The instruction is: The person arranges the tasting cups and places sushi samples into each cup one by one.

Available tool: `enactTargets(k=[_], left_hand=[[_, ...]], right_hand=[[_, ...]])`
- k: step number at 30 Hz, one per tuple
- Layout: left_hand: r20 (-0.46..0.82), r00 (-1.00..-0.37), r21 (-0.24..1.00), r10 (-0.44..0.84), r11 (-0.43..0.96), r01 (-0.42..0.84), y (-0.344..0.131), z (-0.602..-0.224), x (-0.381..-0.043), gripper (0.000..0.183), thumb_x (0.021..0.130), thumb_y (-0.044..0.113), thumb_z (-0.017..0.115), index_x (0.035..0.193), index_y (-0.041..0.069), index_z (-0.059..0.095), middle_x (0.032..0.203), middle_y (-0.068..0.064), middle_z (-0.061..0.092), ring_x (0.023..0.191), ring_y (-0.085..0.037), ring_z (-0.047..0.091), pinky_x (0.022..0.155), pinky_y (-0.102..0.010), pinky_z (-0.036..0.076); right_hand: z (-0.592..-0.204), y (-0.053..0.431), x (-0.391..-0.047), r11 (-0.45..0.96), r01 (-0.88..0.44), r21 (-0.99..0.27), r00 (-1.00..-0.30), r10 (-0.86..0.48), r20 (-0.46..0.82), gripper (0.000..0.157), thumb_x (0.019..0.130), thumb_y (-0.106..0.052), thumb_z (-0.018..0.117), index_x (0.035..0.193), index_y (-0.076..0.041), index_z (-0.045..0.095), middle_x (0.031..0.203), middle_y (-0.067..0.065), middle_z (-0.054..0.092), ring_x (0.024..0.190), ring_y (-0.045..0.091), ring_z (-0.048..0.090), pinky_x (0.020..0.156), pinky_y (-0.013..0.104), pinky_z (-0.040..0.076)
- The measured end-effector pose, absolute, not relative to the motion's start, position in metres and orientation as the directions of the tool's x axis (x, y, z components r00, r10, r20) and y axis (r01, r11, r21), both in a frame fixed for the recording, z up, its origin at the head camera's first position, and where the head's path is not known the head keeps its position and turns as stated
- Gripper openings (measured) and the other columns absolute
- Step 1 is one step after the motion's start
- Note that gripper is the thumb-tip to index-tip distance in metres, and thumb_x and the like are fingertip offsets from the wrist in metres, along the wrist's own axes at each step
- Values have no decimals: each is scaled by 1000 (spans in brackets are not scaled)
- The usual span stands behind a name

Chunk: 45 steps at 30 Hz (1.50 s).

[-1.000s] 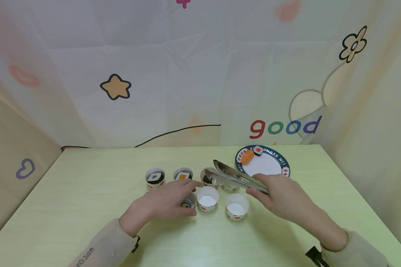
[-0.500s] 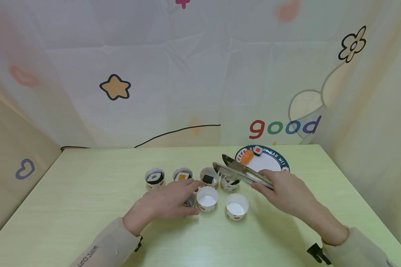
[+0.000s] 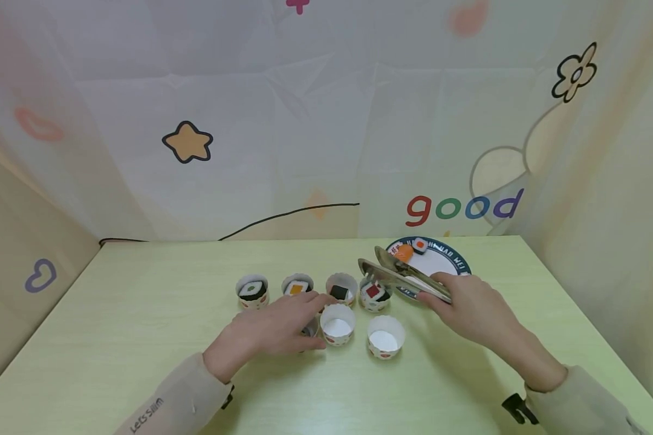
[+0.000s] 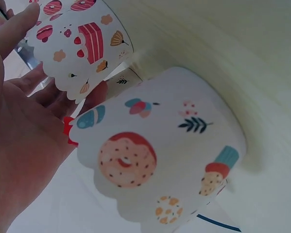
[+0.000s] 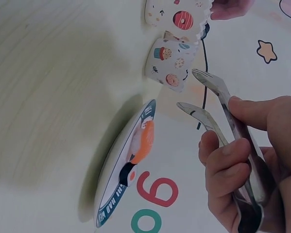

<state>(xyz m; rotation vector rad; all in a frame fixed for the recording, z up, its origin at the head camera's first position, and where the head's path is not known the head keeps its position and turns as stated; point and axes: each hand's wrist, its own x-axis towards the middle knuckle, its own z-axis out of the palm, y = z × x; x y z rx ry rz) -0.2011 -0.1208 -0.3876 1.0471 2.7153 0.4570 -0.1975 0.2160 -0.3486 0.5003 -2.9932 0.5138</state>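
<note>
My right hand [image 3: 479,308] grips metal tongs [image 5: 240,141], their arms apart and nothing between their tips. In the head view the tips hang between the plate [image 3: 441,263] and a paper cup [image 3: 374,304] with red-centred toy sushi [image 3: 373,292]. On the plate lie orange-topped sushi [image 5: 145,141] and a small orange-centred roll [image 3: 420,244]. My left hand [image 3: 269,326] reaches over a partly hidden front cup, fingers extended, fingertips near the front middle cup [image 3: 337,335]. In the left wrist view, patterned cups [image 4: 160,145] stand close beside this hand.
Behind the left hand stand cups holding green-centred sushi [image 3: 252,290], yellow-topped sushi [image 3: 297,288] and black-wrapped sushi [image 3: 340,292]. A front right cup [image 3: 386,347] shows its white bottom. A printed cloth [image 3: 305,121] hangs behind the table [image 3: 114,338].
The tongs have moved back and right, away from the right rear cup toward the plate, and their tips have spread. Red-centred sushi now shows in that cup. My left hand shifts slightly right.
</note>
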Motion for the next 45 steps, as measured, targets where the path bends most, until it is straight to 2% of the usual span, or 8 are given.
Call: enactTargets(k=[5, 17, 26, 39, 45], left_hand=[[-59, -724, 361, 687, 691, 626, -120, -387, -202, 69, 96, 42, 73, 153, 16, 43, 142, 2, 54, 124, -16, 55, 101, -35, 47], [-66, -715, 338, 696, 690, 640, -117, -386, -203, 70, 97, 46, 70, 154, 16, 42, 135, 0, 57, 110, -13, 59, 95, -33, 49], [-86, -720, 325, 688, 703, 633, -114, -386, -202, 70, 98, 46, 69, 155, 16, 40, 136, -2, 58, 115, -16, 59, 97, -36, 49], [-84, -726, 328, 682, 707, 627, -113, -385, -202, 69, 98, 44, 70, 154, 16, 41, 138, -3, 58, 118, -17, 58, 99, -36, 48], [-85, -727, 329, 681, 708, 625, -113, -384, -201, 69, 98, 44, 70, 154, 16, 41, 139, -3, 58, 120, -18, 58, 100, -37, 48]], right_hand=[[-351, 219, -201, 897, -313, -313, -950, -292, 116, 39, 98, -38, 70, 112, -3, 69, 71, -1, 55, 63, 19, 51, 52, 34, 36], [-352, 226, -206, 908, -273, -317, -962, -253, 105, 40, 99, -38, 69, 111, 0, 66, 68, 1, 53, 58, 18, 49, 48, 33, 36], [-353, 229, -208, 903, -272, -331, -962, -248, 113, 34, 98, -38, 68, 101, -5, 65, 68, 0, 53, 59, 18, 49, 49, 33, 36], [-350, 230, -208, 905, -238, -353, -971, -217, 98, 52, 97, -41, 70, 121, 4, 64, 73, 1, 59, 62, 19, 52, 49, 33, 36], [-350, 229, -209, 900, -232, -370, -973, -211, 96, 52, 96, -40, 72, 122, 4, 64, 75, 2, 59, 63, 19, 51, 49, 33, 35]])
